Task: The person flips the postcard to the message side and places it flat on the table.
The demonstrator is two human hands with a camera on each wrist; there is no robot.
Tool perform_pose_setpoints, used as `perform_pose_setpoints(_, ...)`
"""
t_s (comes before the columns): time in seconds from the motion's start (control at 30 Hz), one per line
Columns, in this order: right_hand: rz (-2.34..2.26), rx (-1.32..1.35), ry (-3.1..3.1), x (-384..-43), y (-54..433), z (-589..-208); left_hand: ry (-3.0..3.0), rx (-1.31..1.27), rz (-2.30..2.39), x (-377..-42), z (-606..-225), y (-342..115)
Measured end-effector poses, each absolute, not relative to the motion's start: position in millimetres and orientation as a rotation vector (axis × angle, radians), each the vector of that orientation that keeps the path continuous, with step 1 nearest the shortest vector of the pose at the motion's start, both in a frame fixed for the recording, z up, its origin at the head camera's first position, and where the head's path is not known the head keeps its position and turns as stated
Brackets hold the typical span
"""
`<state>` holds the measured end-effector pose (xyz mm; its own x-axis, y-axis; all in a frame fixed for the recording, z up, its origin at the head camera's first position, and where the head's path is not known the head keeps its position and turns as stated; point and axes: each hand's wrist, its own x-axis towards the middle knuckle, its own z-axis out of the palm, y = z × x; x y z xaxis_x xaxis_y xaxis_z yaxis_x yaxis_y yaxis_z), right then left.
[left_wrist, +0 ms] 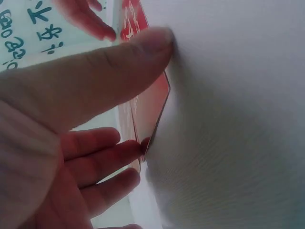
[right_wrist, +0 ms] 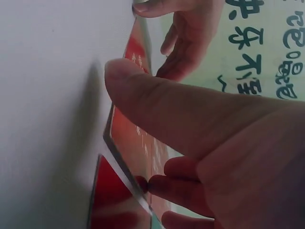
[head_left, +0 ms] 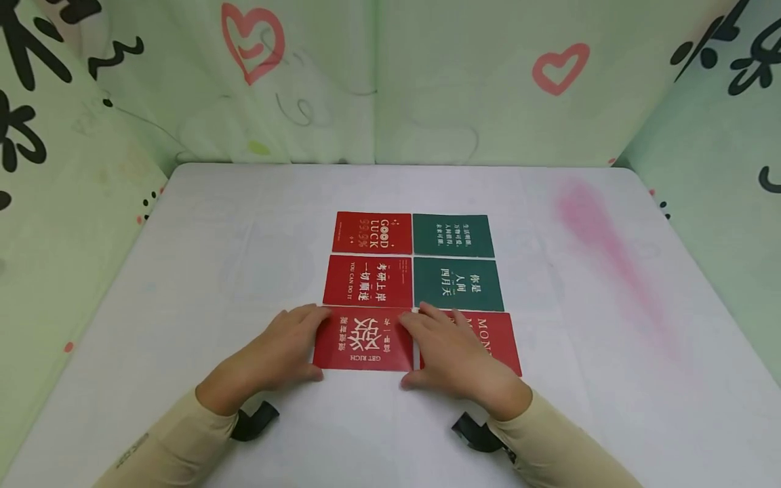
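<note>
A red card (head_left: 364,339) with large white characters and "GET RICH" lies flat at the near left of a two-column grid of cards. My left hand (head_left: 281,349) touches its left edge with extended fingers, thumb near the front corner. At the opposite edge, my right hand (head_left: 457,356) has its fingertips on the card's right side. The right hand partly covers a second red card (head_left: 503,339) beside it. In the left wrist view, a fingertip meets the corner of the red card (left_wrist: 151,109). The right wrist view shows a fingertip at the red card's edge (right_wrist: 128,126).
Behind lie two more red cards, "GOOD LUCK" (head_left: 372,233) and "YOU CAN DO IT" (head_left: 368,280), and two green cards (head_left: 453,235) in the right column. The white table (head_left: 244,224) has a pink stain (head_left: 598,237) at right. Green printed cloth walls (head_left: 427,122) stand around it.
</note>
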<state>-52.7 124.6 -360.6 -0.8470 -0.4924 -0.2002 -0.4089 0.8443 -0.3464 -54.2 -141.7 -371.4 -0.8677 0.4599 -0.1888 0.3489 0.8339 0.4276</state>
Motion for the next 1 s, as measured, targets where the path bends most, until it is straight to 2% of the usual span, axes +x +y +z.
perform_pose_setpoints(0.37,-0.39,-0.652,2.731,-52.6,118.5,-363.9,2.737,0.606,0.534,-53.4,-368.9,-140.7)
perform_pose_setpoints(1.0,-0.399,-0.771,2.717,-50.9,123.4,-363.5,2.714,0.693,0.407,-59.1,-365.8,-143.3)
